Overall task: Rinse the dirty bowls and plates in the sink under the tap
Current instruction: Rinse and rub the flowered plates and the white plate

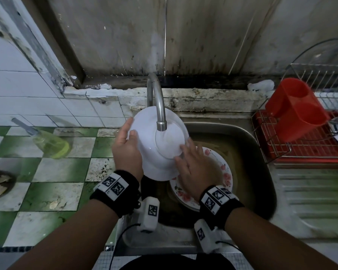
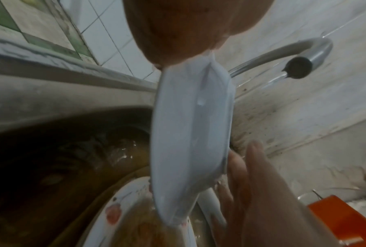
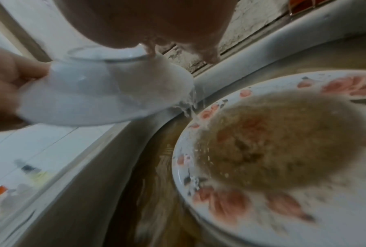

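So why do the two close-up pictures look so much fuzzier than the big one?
Head view: sharp at the white bowl and tap, edges bent by the wide lens. Left wrist view: dim, the bowl soft. Right wrist view: blurred, the flowered plate smeared, the bowl hazy.

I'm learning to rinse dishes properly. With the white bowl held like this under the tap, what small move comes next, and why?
Probably turn the white ceramic bowl over: its underside faces the curved steel tap, the left hand grips its rim, the right hand rubs its base, so the inside seems unrinsed.
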